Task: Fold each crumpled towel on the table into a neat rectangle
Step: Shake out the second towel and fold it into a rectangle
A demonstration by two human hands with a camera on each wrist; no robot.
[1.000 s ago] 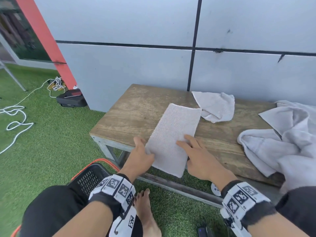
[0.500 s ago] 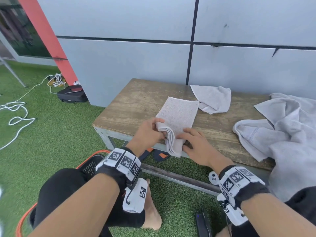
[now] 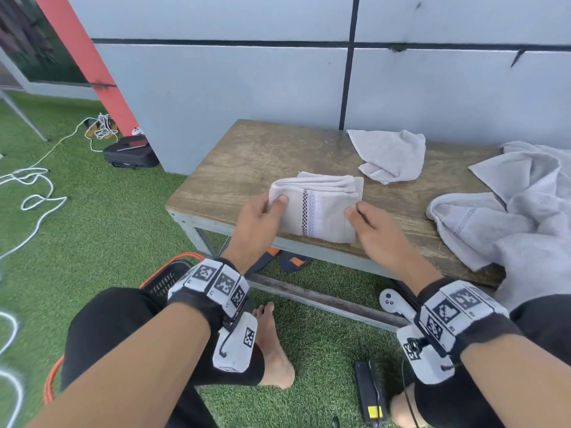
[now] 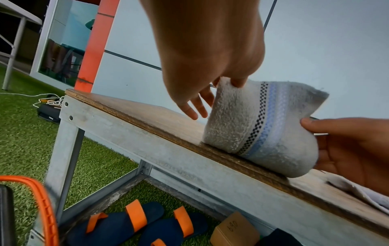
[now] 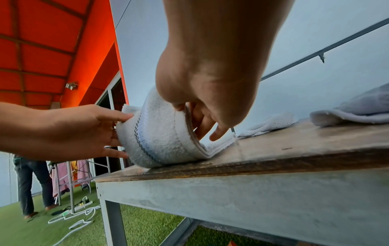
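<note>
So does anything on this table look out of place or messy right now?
Two things. The small grey towel near the wall lies crumpled, and the large grey towel is bunched at the table's right end, spilling over the edge. The striped towel sits folded.

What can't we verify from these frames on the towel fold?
- Underside of the folded towel: hidden in all views; it lies on the table.
- Left hand fingers behind the towel: head view, covered by the cloth and the hand itself.
- Big crumpled towel: head view, cut off by the right edge.
- Small towel: too bunched to tell its fold state.
- Writing on the cardboard box: left wrist view, too small to read surely.
</note>
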